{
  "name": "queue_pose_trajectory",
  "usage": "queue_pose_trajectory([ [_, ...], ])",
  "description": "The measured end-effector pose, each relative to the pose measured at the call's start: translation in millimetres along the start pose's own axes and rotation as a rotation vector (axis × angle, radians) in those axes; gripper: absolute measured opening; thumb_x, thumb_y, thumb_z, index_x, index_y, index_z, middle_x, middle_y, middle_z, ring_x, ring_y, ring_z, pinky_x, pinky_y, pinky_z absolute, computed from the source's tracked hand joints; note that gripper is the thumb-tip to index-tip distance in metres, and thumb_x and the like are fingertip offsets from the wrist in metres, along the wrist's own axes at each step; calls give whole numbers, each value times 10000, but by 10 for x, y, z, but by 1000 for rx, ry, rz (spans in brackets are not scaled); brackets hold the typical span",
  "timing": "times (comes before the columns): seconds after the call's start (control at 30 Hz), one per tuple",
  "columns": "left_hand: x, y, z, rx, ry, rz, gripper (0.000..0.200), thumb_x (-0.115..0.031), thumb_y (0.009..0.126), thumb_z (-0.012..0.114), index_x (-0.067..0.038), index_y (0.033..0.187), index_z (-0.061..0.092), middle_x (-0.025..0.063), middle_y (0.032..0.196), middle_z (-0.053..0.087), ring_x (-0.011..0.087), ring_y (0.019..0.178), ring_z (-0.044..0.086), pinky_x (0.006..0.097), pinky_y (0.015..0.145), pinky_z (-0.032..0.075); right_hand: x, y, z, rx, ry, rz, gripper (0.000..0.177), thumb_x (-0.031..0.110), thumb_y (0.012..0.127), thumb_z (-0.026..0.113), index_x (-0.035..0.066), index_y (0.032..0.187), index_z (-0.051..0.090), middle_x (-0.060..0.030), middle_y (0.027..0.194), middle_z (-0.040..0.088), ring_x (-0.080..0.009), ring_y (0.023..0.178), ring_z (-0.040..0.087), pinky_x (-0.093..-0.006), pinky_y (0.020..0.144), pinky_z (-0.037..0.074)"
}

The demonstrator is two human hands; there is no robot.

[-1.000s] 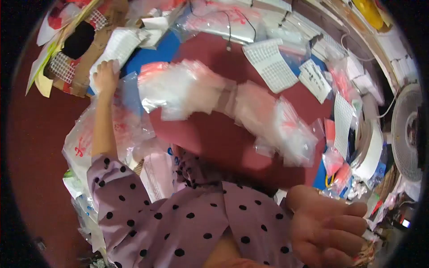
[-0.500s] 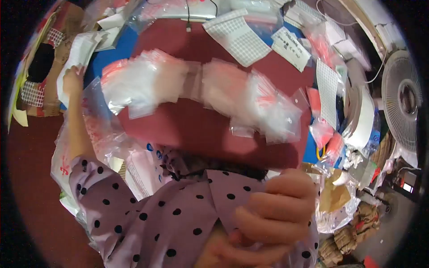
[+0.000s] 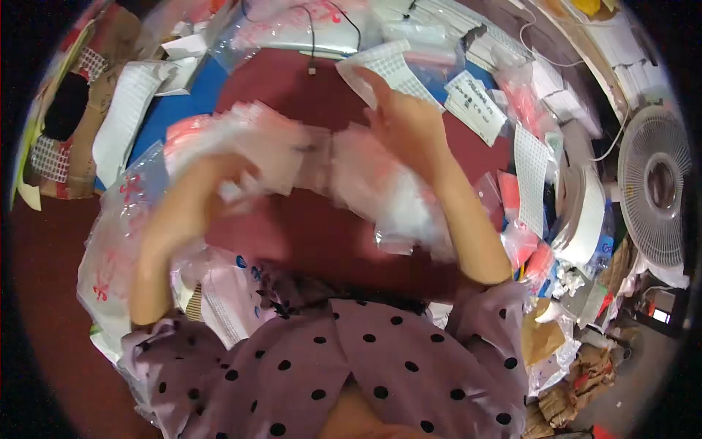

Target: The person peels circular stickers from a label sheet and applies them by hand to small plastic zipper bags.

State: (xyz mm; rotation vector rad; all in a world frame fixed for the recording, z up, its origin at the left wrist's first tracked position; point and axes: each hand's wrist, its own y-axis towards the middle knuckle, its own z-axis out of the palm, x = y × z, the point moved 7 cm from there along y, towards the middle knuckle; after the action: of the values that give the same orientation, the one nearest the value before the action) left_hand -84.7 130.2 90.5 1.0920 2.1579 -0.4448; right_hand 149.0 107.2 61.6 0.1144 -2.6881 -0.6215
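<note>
My left hand (image 3: 219, 179) is blurred over the left part of a fanned row of clear plastic bags (image 3: 274, 143) with red edges. Its fingers bend toward the bags; whether it holds one is smeared. Above the right part of the row (image 3: 376, 175), my right hand (image 3: 406, 121) is at the near edge of a white sheet of small round stickers (image 3: 409, 77). The index finger points up over the sheet's left end, and the fingertips' contact cannot be made out. The bags lie on a dark red board (image 3: 292, 227).
A white paper strip (image 3: 128, 110) lies at the left, with plastic packaging (image 3: 110, 249) below it. Handwritten paper (image 3: 475, 108), another sticker sheet (image 3: 532, 175) and a white roll (image 3: 585, 212) are at the right, near a fan (image 3: 660, 183). A cable (image 3: 312, 44) crosses the top.
My left hand has come from the white paper strip to the left bags. My right hand has risen from near my chest to the sticker sheet.
</note>
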Motion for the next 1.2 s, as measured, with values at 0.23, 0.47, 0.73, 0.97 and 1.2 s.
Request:
queue_pose_trajectory([
  [0.23,-537,35,1137,699,-237,306,317,-319,830,618,-39,979,611,116,826,614,261,799,596,354,690,455,-949,665,856,169,-340,178,404,130,764,549,219,1158,536,-184,786,634,-358,692,617,-449,614,480],
  [0.47,-121,156,530,-486,-461,87,269,-174,827,616,-46,1060,578,80,1004,594,224,900,560,342,795,430,-624,8,-672,-338,1328,448,193,112,776,500,54,955,542,-104,1019,561,-210,843,590,-313,725,498],
  [0.73,-649,595,868,-255,-982,33,324,-182,814,662,0,1070,581,45,989,613,128,943,554,282,842,428,23,-646,-907,-216,2244,345,238,236,916,459,49,1061,438,-154,1078,576,-251,923,604,-340,754,519],
  [0.97,-905,193,765,-431,-920,-25,203,-134,810,658,6,952,621,32,870,632,87,799,565,230,694,450,-257,-1544,-1664,-947,826,465,380,83,843,489,11,1211,429,-97,1018,575,-172,961,543,-338,848,427],
  [1.2,-1200,19,792,-601,-391,187,223,-110,733,716,-9,895,602,48,695,527,137,625,498,238,598,404,617,-1297,-1360,-17,172,78,455,147,664,752,41,1066,566,-140,886,624,-321,836,598,-346,727,476],
])
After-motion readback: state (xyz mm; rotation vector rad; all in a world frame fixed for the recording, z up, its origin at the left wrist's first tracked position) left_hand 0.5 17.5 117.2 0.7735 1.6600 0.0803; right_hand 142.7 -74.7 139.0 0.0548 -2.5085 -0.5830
